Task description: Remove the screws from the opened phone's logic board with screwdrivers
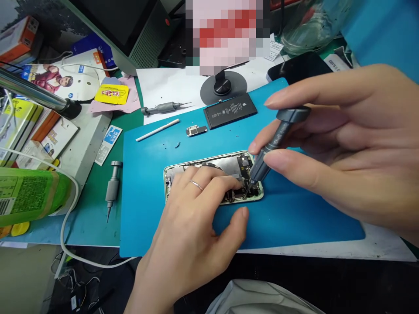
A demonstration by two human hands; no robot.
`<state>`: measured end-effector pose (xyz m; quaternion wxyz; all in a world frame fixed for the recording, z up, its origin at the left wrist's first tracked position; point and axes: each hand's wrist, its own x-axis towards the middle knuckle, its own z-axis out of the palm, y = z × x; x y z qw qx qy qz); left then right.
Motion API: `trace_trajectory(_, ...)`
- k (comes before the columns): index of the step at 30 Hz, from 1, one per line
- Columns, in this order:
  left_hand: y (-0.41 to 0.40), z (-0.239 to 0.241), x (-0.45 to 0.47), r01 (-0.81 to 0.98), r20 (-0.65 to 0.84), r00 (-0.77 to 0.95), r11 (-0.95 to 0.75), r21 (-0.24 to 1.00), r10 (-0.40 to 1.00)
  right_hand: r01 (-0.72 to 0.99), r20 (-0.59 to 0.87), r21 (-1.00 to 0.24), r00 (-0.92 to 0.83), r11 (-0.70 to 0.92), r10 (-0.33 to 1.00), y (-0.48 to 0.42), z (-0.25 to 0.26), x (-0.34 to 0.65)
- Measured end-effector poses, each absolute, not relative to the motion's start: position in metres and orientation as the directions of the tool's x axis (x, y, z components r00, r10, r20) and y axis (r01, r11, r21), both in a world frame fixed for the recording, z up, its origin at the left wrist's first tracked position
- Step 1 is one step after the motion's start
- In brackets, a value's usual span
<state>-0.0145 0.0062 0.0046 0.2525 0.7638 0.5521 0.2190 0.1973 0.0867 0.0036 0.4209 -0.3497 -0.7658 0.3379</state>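
An opened phone (234,165) lies on the blue mat with its inner parts exposed. My left hand (199,218), with a ring on one finger, rests across it, covering its left and middle parts. The fingers lie on the phone, and the thumb is stretched out over the mat. In my right hand (330,148) is a dark grey screwdriver (275,139), tilted, its thin tip down at the phone's right end. My index finger sits near the screwdriver's cap, and the thumb presses its shaft. Whether the tip sits in a screw is too small to tell.
On the blue mat (147,187) are a black battery (231,111), a small metal-and-black part (196,130) and a white stick (157,130). Two more screwdrivers, one behind (165,107) and one left (112,187), lie beyond its edges. A white cable (63,235) loops at left.
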Motion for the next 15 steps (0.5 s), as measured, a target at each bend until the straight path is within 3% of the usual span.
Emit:
trace_trajectory(5, 0.0054, 0.001, -0.0185, 0.732, 0.064, 0.309, -0.28, 0.62, 0.949, 0.249, 0.409, -0.79, -0.468, 0.561, 0.783, 0.0922, 0.0003, 0.2006)
trace_trajectory(15, 0.0079, -0.0023, -0.0209, 0.73, 0.084, 0.319, -0.301, 0.614, 0.944, 0.357, 0.332, -0.818, -0.345, 0.45, 0.878, 0.0834, 0.0018, 0.1983)
